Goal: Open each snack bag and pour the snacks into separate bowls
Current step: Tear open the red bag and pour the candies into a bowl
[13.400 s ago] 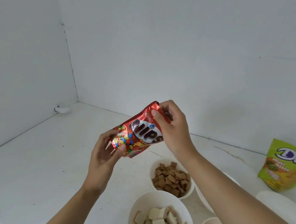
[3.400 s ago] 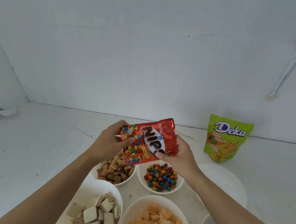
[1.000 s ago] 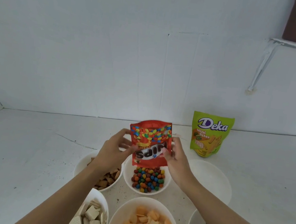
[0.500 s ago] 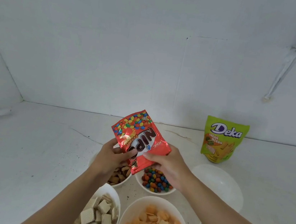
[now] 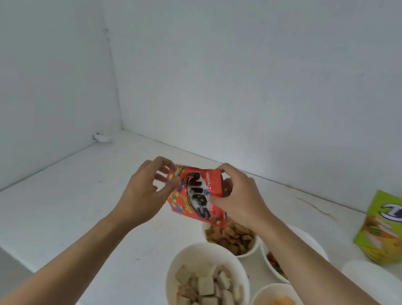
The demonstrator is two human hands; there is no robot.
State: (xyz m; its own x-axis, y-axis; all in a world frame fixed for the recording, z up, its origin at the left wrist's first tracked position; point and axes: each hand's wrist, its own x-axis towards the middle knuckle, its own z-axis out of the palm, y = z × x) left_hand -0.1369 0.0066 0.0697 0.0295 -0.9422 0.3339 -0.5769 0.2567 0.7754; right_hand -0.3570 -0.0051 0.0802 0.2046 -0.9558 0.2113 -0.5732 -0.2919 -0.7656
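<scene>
Red NIPS bag (image 5: 197, 195): held in the air between both hands, tilted, logo running down toward the lower right; lower corner in line with the far rim of the brown-snack bowl; contents not visible, so fullness cannot be told.
Left hand (image 5: 146, 191): pinching the bag's left edge between thumb and curled fingers, palm turned toward the bag.
Right hand (image 5: 239, 201): closed over the bag's upper right edge, fingers curled across the top, thumb pressed on the printed front.
Brown-snack bowl (image 5: 254, 246): white, on the table just below and right of the bag, filled with small brown pieces.
Wafer bowl (image 5: 174, 271): white, nearest the camera on the left, holding pale square wafers.
Cracker bowl (image 5: 255, 303): white, touching or just beside the wafer bowl, holding orange crackers, cut by the bottom edge.
Candy bowl (image 5: 269, 268): mostly hidden behind the right forearm; a few coloured pieces showing, probably coated candies.
Empty bowl (image 5: 377, 283): white, at the right, near the green bag.
Green Deka bag (image 5: 394, 229): upright at the far right, partly out of view.
Table (image 5: 59, 210): white, set into a white-walled corner.
</scene>
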